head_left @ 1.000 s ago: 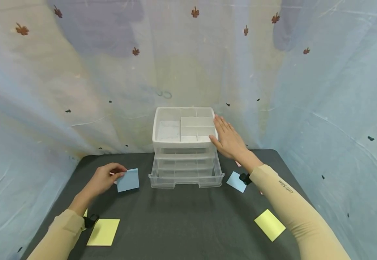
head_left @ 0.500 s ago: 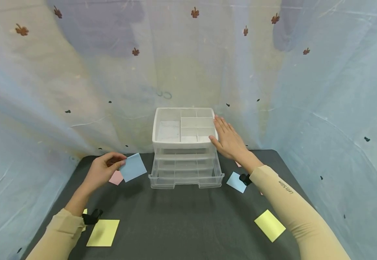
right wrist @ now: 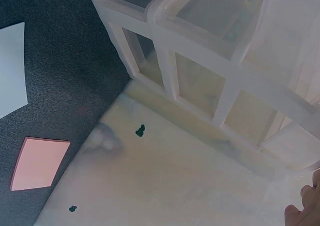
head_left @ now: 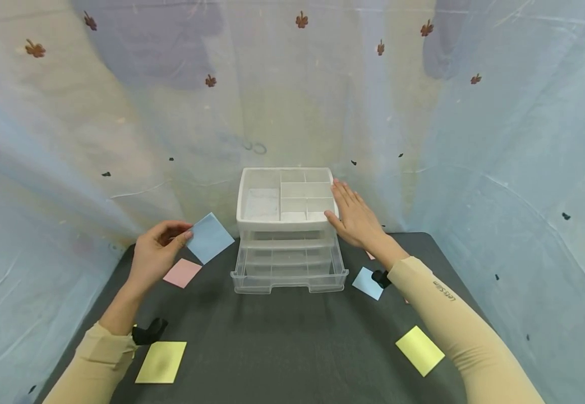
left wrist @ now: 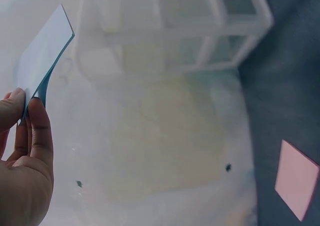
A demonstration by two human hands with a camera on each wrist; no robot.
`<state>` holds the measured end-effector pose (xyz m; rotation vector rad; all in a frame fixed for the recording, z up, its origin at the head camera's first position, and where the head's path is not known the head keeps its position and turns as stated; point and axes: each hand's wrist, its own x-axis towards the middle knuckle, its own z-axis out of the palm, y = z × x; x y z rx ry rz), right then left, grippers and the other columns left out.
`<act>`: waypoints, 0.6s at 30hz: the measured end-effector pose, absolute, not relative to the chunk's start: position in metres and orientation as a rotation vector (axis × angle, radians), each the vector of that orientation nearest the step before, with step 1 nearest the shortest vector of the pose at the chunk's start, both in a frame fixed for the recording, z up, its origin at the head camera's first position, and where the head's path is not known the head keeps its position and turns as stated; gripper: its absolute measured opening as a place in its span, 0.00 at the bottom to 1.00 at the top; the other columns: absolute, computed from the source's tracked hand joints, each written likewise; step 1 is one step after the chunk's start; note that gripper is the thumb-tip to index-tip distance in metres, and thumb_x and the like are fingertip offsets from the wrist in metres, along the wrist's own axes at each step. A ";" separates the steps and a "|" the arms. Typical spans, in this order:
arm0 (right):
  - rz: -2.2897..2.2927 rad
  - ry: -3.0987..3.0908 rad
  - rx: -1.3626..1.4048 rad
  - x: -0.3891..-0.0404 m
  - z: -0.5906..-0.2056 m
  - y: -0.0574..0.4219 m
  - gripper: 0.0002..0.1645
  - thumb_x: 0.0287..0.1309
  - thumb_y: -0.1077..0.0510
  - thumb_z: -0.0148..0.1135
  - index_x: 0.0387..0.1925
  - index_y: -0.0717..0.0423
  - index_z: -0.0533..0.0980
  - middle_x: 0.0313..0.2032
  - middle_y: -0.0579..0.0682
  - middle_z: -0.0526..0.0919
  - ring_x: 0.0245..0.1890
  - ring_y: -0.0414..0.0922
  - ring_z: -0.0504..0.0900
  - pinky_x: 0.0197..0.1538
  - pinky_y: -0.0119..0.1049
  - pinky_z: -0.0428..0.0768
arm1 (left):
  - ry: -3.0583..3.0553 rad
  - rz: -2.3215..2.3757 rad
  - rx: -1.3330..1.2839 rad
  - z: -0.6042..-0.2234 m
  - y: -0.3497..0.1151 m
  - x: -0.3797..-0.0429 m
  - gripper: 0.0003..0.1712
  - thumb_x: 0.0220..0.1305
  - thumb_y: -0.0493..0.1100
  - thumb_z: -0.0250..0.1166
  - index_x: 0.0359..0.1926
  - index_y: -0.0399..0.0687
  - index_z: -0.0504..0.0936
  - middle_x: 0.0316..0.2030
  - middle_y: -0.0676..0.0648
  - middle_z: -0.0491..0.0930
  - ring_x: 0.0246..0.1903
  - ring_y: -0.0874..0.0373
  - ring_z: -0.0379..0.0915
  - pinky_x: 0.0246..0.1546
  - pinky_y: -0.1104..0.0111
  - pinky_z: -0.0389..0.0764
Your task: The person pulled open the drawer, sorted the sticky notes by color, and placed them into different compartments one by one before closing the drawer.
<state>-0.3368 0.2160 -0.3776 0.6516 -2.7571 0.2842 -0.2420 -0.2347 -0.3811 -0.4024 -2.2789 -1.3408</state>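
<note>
A blue sticky note pad (head_left: 210, 238) is pinched at its corner between the thumb and fingers of my left hand (head_left: 157, 249), raised above the table left of the drawer unit. In the left wrist view the blue pad (left wrist: 47, 55) is seen edge-on, its sheets parting slightly near the fingers. My right hand (head_left: 355, 216) rests with straight fingers against the right side of the white plastic drawer unit (head_left: 287, 226). The unit's clear bottom drawer (head_left: 289, 280) is pulled out, with nothing visible in it. Only a few right fingertips (right wrist: 302, 201) show in the right wrist view.
A pink sticky note pad (head_left: 183, 273) lies under the left hand, a yellow one (head_left: 161, 362) nearer me. On the right lie a blue pad (head_left: 367, 283), a yellow pad (head_left: 420, 351) and a pink pad (right wrist: 40, 163), mostly covered by the forearm. A patterned curtain (head_left: 292, 112) hangs behind the table.
My left hand has lifted the blue sticky note pad upward, tilting it and uncovering the pink pad beneath. My right hand stays against the drawer unit.
</note>
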 end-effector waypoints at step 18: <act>0.267 -2.746 0.647 -0.338 -0.378 0.216 0.48 0.81 0.33 0.33 0.84 0.59 0.40 0.84 0.53 0.37 0.83 0.53 0.39 0.82 0.54 0.45 | -2.135 -1.588 -0.678 -0.358 -0.178 -0.244 0.11 0.71 0.29 0.66 0.52 0.34 0.85 0.45 0.42 0.83 0.42 0.65 0.83 0.41 0.75 0.84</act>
